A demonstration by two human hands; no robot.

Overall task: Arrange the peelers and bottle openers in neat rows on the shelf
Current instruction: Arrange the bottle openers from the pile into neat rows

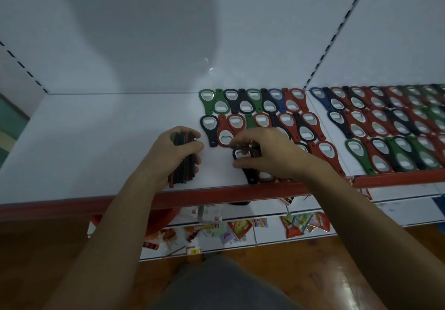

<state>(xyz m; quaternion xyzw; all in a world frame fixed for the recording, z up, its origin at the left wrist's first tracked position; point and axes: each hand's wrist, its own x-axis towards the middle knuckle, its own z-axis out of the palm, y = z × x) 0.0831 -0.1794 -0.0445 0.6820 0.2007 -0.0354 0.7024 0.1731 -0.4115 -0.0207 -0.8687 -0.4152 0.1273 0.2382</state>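
Note:
Several red, green, black and blue bottle openers [265,110] lie in interlocked rows on the white shelf [96,141], running off to the right. My left hand [178,150] grips an upright stack of openers [184,163] standing on edge on the shelf. My right hand [262,150] pinches a black bottle opener [240,155] at its metal head, at the left end of the front row; its handle reaches the shelf's front edge. My right hand hides part of the front row.
The shelf has a red front lip [216,195] and a white back panel. A second shelf section [385,126] full of openers adjoins on the right. Below, a lower shelf holds scattered colourful packets [303,223]. The floor is brown wood.

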